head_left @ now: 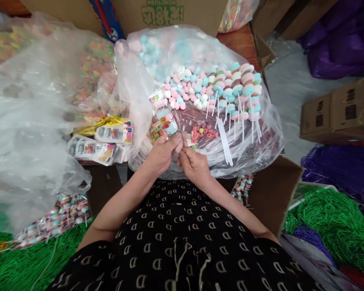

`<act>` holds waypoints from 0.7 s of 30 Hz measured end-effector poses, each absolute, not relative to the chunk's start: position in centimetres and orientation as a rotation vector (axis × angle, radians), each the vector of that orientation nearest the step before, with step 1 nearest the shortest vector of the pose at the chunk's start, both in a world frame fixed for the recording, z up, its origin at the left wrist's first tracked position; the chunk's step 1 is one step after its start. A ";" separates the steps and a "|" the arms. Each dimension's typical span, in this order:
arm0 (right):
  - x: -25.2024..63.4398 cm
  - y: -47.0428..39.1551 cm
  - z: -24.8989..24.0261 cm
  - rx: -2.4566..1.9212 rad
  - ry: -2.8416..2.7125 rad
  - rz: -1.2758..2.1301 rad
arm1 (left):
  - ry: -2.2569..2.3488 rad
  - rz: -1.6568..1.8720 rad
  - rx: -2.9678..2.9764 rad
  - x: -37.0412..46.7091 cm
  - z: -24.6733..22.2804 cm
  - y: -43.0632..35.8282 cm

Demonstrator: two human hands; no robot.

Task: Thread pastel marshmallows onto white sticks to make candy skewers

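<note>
My left hand (164, 154) is closed on the lower end of a small clear printed candy bag (162, 115). Inside the bag are a pale blue and pink marshmallow piece and colourful candy rings. Thumb and fingers of my right hand (195, 165) pinch together at the same end, against the left fingertips. My fingers hide the gathered end itself. Right behind the hands lie loose red candy rings (202, 132) on clear plastic. White sticks (225, 143) lie in a bundle to the right, below several marshmallow skewers (236, 87).
Loose pink, blue and white marshmallows (188, 83) spill from a large clear bag (182, 38). Printed packets (92, 149) and gold twist ties (95, 126) are at left, beside a big plastic bag (45, 109). An open carton (273, 190) stands below the table's right edge. Green beads (330, 218) lie lower right.
</note>
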State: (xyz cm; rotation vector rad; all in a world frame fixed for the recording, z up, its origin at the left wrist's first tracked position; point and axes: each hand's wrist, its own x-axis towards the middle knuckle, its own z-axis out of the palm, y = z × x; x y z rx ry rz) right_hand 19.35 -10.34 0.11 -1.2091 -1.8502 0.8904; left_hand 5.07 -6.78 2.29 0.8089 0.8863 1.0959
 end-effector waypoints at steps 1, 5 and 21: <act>19.8 -10.1 0.6 -1.169 -1.867 0.969 | 0.888 1.103 0.802 4.8 2.4 -6.7; 22.4 -8.2 2.8 -1.105 -1.708 1.163 | 0.770 1.064 0.798 3.4 3.7 -6.9; 15.7 -4.5 3.6 -0.996 -1.505 1.193 | 0.824 1.041 1.003 1.6 3.9 -8.2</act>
